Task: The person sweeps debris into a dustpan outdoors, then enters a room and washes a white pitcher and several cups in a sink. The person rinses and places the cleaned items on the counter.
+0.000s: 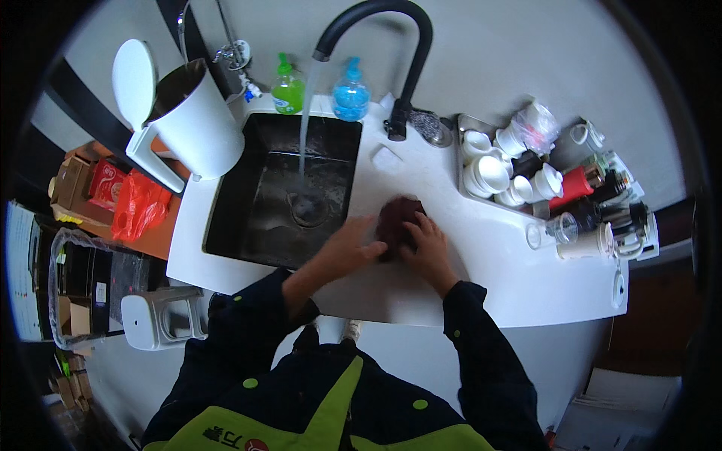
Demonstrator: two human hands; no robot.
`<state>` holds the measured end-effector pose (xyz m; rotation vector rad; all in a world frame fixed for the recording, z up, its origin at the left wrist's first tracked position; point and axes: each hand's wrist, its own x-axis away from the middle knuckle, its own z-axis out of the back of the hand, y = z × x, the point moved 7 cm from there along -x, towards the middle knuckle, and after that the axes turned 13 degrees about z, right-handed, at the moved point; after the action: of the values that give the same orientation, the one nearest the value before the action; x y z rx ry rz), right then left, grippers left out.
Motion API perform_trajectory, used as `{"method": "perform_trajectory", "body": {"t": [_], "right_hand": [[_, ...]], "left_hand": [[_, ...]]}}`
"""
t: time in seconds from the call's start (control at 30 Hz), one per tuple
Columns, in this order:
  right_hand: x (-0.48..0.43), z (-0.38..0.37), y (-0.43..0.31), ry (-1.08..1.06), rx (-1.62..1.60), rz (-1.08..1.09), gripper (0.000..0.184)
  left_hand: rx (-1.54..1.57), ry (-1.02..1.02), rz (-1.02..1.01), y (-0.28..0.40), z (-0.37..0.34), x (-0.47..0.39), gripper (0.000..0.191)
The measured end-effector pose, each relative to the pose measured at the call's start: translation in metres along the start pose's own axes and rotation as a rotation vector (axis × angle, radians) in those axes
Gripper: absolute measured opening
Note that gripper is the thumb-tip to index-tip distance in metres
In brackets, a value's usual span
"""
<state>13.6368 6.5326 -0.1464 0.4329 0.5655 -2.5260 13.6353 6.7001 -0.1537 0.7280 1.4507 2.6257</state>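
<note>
A bunched dark red cloth (397, 222) lies on the white countertop (491, 265), just right of the sink. The fingers of my right hand (427, 248) curl onto its right side. At its left edge is my left hand (350, 245), blurred, with thumb and fingers apart; the thumb tip appears to touch the cloth. Water (305, 118) runs from the black gooseneck faucet (422, 39) into the dark sink basin (271, 191).
A white lidded bin (203, 129) leans over the sink's left rim, lid raised. Behind the sink stand a green soap bottle (288, 90) and a blue soap bottle (351, 96). White cups (489, 175) crowd a metal tray at right, near a glass jar (558, 228). A stool (149, 321) stands below left.
</note>
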Motion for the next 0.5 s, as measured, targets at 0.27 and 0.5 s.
{"method": "perform_trajectory", "body": {"t": [0.27, 0.5], "right_hand": [[-0.079, 0.019, -0.007, -0.073, -0.143, -0.016, 0.036], [-0.127, -0.050, -0.118, -0.496, -0.853, -0.054, 0.032]], "left_hand": [[0.370, 0.080, 0.195, -0.067, 0.133, 0.036, 0.047], [-0.180, 0.367, 0.178, -0.082, 0.203, 0.082, 0.028]]}}
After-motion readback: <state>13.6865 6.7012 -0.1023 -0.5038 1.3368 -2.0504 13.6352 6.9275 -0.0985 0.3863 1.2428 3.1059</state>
